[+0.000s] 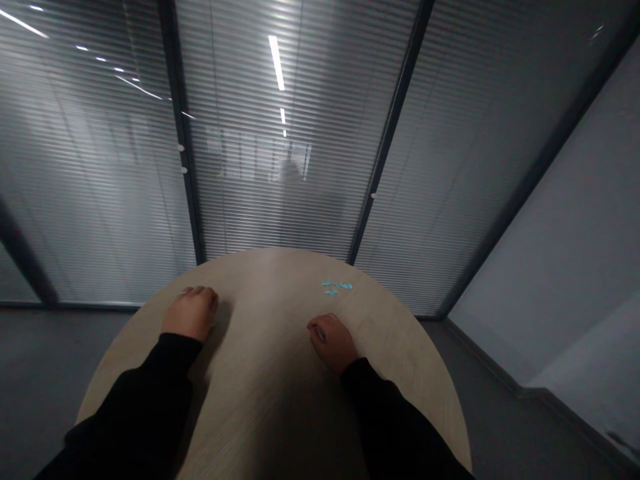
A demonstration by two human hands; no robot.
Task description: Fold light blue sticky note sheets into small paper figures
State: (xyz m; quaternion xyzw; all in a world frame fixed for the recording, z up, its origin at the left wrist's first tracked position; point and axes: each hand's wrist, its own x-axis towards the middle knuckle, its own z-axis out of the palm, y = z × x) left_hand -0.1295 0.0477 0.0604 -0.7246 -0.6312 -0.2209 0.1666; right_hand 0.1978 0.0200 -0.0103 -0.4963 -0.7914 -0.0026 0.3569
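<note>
Several small light-blue pieces [336, 287], some star-shaped, lie in a loose cluster on the round wooden table [270, 280], right of its middle near the far edge. My right hand [333, 340] rests just on the near side of them, apart from them. Its fingers are curled, thumb against forefinger, and whatever may be between the tips is too small to make out. Over the table's left part, my left hand [190, 312] is closed with knuckles up. Its palm is hidden, and a faint pale spot shows at its lower right side.
Beyond the table's far edge stands a glass partition with blinds [280, 213] and dark frame posts [183, 133]. A plain pale wall [565, 233] rises on the right. Grey floor [45, 360] surrounds the table. My sleeves' shadows fall across the near tabletop.
</note>
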